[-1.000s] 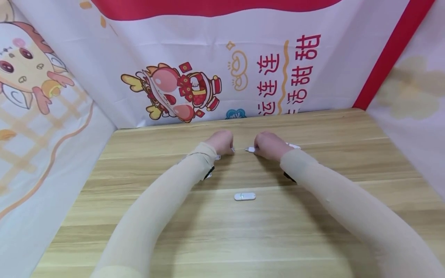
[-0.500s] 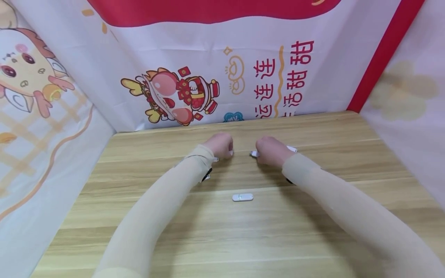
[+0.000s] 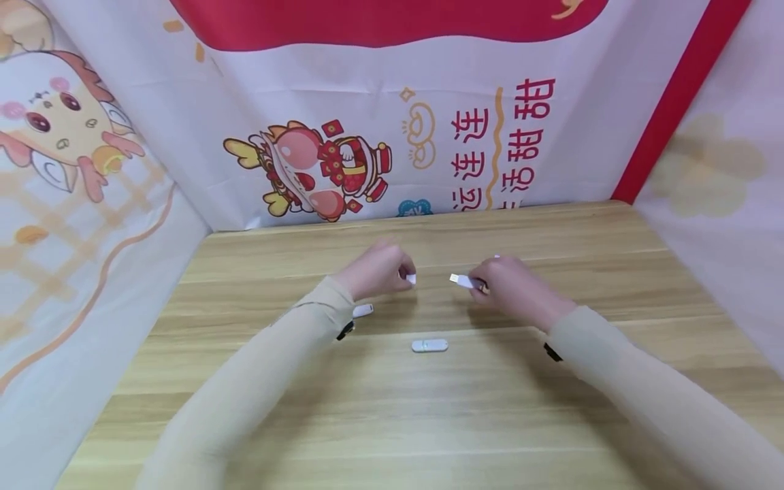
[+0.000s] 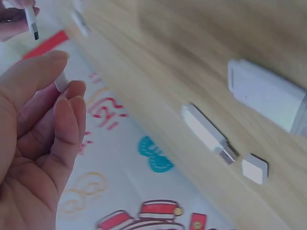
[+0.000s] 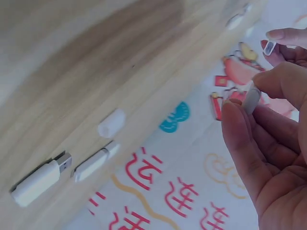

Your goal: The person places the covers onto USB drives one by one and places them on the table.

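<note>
In the head view, my left hand pinches a small white USB stick cap between thumb and fingers. The cap's open end shows in the right wrist view. Across a short gap, my right hand pinches a white USB stick, its metal plug pointing left toward the cap. Cap and stick are apart. Thumb and fingertips cover part of the stick in the right wrist view. A whole white USB stick lies on the table nearer to me, between the forearms.
Beside my left wrist lies another white stick. The left wrist view shows an uncapped stick and a loose cap on the table. On the right side lie an uncapped stick, a capped stick and a cap.
My right hand has moved right and toward me with the stick, so more of the stick shows. My left hand has come slightly nearer with the cap. The stick between the forearms stays put.
</note>
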Available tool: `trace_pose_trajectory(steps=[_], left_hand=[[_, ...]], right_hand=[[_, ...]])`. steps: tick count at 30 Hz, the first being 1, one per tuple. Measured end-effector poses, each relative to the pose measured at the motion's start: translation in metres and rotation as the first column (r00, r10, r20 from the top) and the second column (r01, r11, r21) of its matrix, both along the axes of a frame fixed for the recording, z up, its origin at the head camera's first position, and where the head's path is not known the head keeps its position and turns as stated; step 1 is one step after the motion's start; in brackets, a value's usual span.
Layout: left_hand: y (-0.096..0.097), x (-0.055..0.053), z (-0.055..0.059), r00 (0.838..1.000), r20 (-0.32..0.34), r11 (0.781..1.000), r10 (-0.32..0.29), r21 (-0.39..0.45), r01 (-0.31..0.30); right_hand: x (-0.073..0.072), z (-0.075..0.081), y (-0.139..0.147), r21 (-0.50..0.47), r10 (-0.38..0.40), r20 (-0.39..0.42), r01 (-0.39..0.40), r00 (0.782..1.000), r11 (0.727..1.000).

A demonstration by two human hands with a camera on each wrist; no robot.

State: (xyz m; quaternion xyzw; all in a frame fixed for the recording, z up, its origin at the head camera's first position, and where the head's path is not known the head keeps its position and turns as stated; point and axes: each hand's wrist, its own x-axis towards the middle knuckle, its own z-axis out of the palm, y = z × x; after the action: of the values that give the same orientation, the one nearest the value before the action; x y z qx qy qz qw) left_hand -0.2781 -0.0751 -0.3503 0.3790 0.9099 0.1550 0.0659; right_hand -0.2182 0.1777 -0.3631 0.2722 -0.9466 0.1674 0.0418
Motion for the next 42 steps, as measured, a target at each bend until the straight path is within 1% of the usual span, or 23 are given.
trace_pose_trajectory(steps=[2, 5, 9, 11, 14, 16, 18, 20, 21, 23, 24, 27, 30, 32, 33, 34, 37, 38, 39, 42], left_hand=[[-0.003, 0.015, 0.005, 1.0, -0.025, 1.0, -0.019, 0.021, 0.02], [-0.008, 0.038, 0.013, 0.993, -0.093, 0.996, -0.069, 0.042, 0.073], [-0.016, 0.07, 0.02, 0.974, -0.19, 0.987, -0.127, 0.072, 0.142], [-0.021, 0.085, 0.02, 0.966, -0.224, 0.984, -0.13, 0.094, 0.154], [-0.028, 0.105, 0.019, 0.946, -0.296, 0.977, -0.129, 0.125, 0.173], [-0.031, 0.116, 0.018, 0.926, -0.352, 0.968, -0.135, 0.154, 0.199], [-0.033, 0.125, 0.018, 0.905, -0.403, 0.958, -0.138, 0.178, 0.226], [-0.034, 0.134, 0.019, 0.889, -0.436, 0.949, -0.141, 0.196, 0.247], [-0.035, 0.138, 0.02, 0.884, -0.446, 0.945, -0.142, 0.206, 0.256], [-0.035, 0.146, 0.021, 0.877, -0.459, 0.94, -0.141, 0.217, 0.264], [-0.035, 0.149, 0.021, 0.875, -0.464, 0.936, -0.14, 0.225, 0.269], [-0.034, 0.157, 0.022, 0.864, -0.484, 0.926, -0.138, 0.245, 0.285], [-0.033, 0.162, 0.022, 0.843, -0.519, 0.919, -0.138, 0.25, 0.304], [-0.032, 0.165, 0.023, 0.828, -0.542, 0.916, -0.142, 0.245, 0.317], [-0.032, 0.166, 0.023, 0.823, -0.549, 0.916, -0.145, 0.241, 0.322], [-0.032, 0.167, 0.023, 0.818, -0.556, 0.914, -0.147, 0.241, 0.327], [-0.032, 0.171, 0.024, 0.807, -0.571, 0.907, -0.15, 0.246, 0.343], [-0.032, 0.172, 0.024, 0.801, -0.58, 0.904, -0.152, 0.247, 0.35], [-0.032, 0.173, 0.024, 0.797, -0.584, 0.901, -0.152, 0.25, 0.355], [-0.032, 0.175, 0.024, 0.775, -0.612, 0.897, -0.158, 0.239, 0.372]], right_hand=[[0.014, 0.001, 0.003, -0.023, 0.036, -0.081, -0.038, 0.996, 0.999], [0.035, 0.003, 0.008, -0.062, 0.093, -0.202, -0.108, 0.975, 0.992], [0.061, 0.008, 0.01, -0.074, 0.134, -0.283, -0.161, 0.95, 0.984], [0.072, 0.009, 0.009, -0.068, 0.153, -0.324, -0.184, 0.934, 0.981], [0.084, 0.01, 0.007, -0.071, 0.19, -0.399, -0.237, 0.897, 0.969], [0.092, 0.01, 0.006, -0.085, 0.213, -0.442, -0.278, 0.871, 0.957], [0.099, 0.011, 0.004, -0.096, 0.239, -0.481, -0.322, 0.843, 0.942], [0.105, 0.011, 0.003, -0.1, 0.259, -0.515, -0.358, 0.817, 0.929], [0.107, 0.011, 0.002, -0.097, 0.269, -0.532, -0.373, 0.803, 0.923], [0.113, 0.011, 0.001, -0.092, 0.284, -0.556, -0.397, 0.781, 0.913], [0.115, 0.011, 0.0, -0.091, 0.29, -0.563, -0.407, 0.774, 0.909], [0.122, 0.012, -0.002, -0.086, 0.3, -0.562, -0.415, 0.771, 0.906], [0.128, 0.014, -0.004, -0.088, 0.303, -0.55, -0.415, 0.778, 0.906], [0.132, 0.014, -0.005, -0.089, 0.301, -0.556, -0.416, 0.775, 0.905], [0.133, 0.015, -0.006, -0.089, 0.301, -0.561, -0.418, 0.771, 0.904], [0.135, 0.015, -0.006, -0.09, 0.3, -0.56, -0.416, 0.773, 0.905], [0.138, 0.016, -0.008, -0.095, 0.298, -0.578, -0.426, 0.759, 0.9], [0.139, 0.017, -0.008, -0.093, 0.299, -0.577, -0.425, 0.76, 0.9], [0.14, 0.017, -0.009, -0.092, 0.299, -0.583, -0.427, 0.755, 0.899], [0.141, 0.018, -0.01, -0.091, 0.296, -0.607, -0.434, 0.738, 0.896]])
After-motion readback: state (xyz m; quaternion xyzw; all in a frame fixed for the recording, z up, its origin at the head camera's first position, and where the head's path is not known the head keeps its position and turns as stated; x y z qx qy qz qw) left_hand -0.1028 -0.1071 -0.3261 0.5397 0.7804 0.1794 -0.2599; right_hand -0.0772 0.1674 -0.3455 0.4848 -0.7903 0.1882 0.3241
